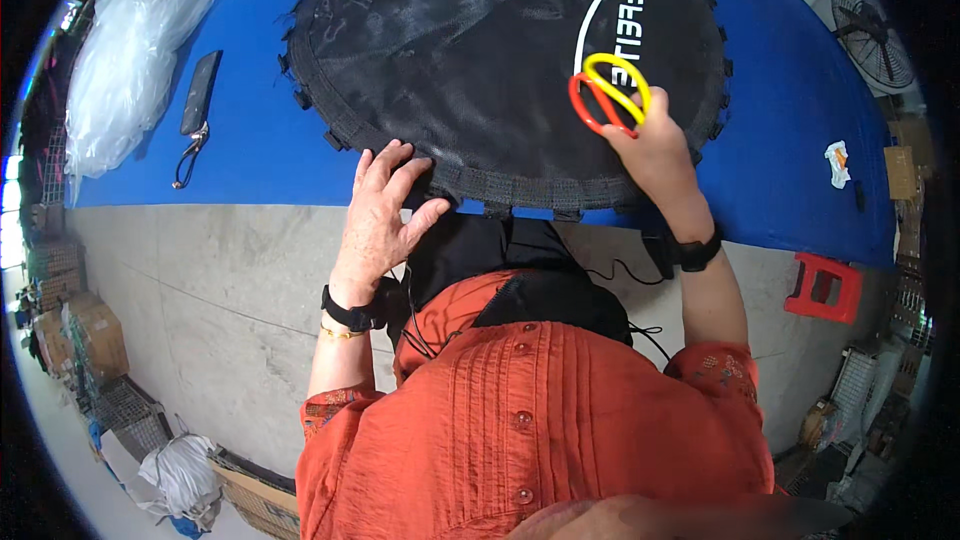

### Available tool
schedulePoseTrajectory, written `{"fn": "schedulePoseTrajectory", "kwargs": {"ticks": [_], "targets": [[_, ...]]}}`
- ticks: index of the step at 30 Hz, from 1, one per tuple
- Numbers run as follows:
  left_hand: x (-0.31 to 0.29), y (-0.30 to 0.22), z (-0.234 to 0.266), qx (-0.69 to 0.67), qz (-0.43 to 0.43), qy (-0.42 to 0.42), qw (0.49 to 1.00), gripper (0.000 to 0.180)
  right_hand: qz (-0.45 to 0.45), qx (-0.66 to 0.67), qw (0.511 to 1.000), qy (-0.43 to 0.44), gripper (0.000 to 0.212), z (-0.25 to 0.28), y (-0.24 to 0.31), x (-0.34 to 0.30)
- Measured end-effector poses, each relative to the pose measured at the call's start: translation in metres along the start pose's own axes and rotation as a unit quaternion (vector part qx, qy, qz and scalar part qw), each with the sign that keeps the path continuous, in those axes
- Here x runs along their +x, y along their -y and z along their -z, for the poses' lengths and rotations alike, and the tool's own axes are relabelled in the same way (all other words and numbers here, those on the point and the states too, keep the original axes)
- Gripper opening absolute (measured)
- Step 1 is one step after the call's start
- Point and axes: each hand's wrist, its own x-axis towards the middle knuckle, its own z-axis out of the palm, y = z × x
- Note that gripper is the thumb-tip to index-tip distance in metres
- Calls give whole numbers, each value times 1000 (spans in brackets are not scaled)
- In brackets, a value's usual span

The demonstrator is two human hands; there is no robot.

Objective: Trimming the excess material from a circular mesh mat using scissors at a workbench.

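Scissors [612,95], one pair, over one round black mat [460,70]

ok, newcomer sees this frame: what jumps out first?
First, the big round black fabric piece, top centre on the blue tabletop. Next, the red-and-yellow-handled scissors in the right hand, over the fabric's right side. Then the crumpled clear plastic at the upper left.

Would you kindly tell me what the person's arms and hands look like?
The orange-red sleeves have patterned cuffs and stop well short of the wrists. Each wrist wears a black band, the left also a thin gold-coloured bracelet. Left hand and right hand are ungloved.
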Motion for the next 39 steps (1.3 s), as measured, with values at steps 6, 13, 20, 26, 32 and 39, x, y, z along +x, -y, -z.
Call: {"fn": "schedulePoseTrajectory", "kwargs": {"ticks": [6, 13, 20, 26, 32, 39], "targets": [[0, 22, 15, 36, 82, -87, 992, 33, -67, -12, 996, -53, 55, 27, -38, -7], [16, 54, 28, 80, 163, -123, 976, 40, -135, 43, 989, -40, 55, 34, -41, -55], [34, 77, 29, -101, 282, -123, 946, 26, -222, 159, 962, 4, 60, 37, -30, -66], [33, 77, 14, -291, 311, -124, 896, 11, -216, 169, 961, -38, 62, 30, -34, -57], [44, 21, -9, -341, 308, -8, 888, 18, -164, -10, 972, -167, 45, 45, -67, -36], [55, -44, 17, -296, 286, 276, 868, 24, -70, 58, 995, -43, 54, 31, -36, -52]]}}
